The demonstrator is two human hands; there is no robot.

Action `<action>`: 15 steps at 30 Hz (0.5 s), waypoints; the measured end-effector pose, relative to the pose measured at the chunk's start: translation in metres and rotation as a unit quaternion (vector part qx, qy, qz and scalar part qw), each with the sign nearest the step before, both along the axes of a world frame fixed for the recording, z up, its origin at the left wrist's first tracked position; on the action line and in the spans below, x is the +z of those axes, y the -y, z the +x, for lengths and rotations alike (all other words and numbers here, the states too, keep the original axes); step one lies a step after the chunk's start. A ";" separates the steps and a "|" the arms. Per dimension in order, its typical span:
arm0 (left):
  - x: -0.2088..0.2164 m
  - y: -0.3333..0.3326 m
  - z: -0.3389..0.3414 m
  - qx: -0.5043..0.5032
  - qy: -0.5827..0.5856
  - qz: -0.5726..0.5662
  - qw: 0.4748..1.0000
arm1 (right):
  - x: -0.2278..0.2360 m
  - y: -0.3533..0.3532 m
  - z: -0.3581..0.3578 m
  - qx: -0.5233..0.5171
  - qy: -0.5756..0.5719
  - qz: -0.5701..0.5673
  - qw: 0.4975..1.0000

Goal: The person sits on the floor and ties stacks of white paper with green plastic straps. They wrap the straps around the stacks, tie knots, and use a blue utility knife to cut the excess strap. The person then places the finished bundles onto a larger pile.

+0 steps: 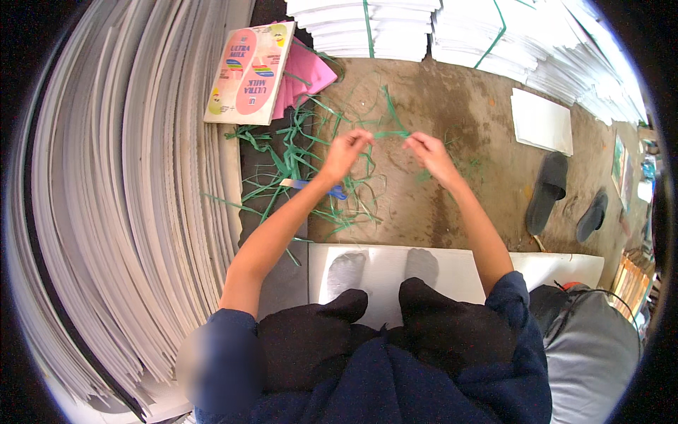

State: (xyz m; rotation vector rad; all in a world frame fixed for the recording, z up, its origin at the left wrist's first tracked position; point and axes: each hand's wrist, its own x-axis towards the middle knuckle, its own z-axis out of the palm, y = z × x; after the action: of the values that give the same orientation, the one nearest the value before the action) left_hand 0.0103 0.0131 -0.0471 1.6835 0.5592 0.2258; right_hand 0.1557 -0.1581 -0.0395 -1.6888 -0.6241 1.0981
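Note:
A green plastic strip [390,133] stretches between my two hands above the brown floor. Its left end sits pinched in the closed fingers of my left hand [346,154]. My right hand [433,157] is closed on the other end, and a loose tail of strip rises from near there. Below and beside my left hand lies a tangle of similar green strips [288,152]. Partly behind my left forearm is a blue-handled tool [337,191] with a beige end piece; its exact kind is hidden.
Tall stacks of cardboard sheets [134,177] line the left. A printed carton panel [247,74] rests on pink sheets [307,74]. Tied white stacks [374,28] stand at the back. White sheets [542,121] and black slippers [547,191] lie right, above a grey fabric bundle [593,360].

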 end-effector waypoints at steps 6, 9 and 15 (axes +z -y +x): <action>-0.004 -0.127 -0.076 0.380 -0.022 -0.030 0.924 | -0.042 0.091 0.072 -0.487 -0.097 -0.014 0.868; 0.003 -0.154 -0.106 0.445 0.025 -0.083 0.891 | -0.078 0.160 0.104 -0.535 -0.034 -0.096 0.839; 0.028 -0.107 -0.091 0.237 -0.074 0.045 0.968 | -0.017 0.078 0.041 -0.192 0.361 -0.470 0.782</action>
State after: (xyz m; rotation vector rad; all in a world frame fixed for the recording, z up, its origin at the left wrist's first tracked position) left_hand -0.0808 0.1198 -0.0193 1.6416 1.0780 0.4791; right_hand 0.1970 -0.2361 -0.0562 -3.0089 -0.0997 0.3907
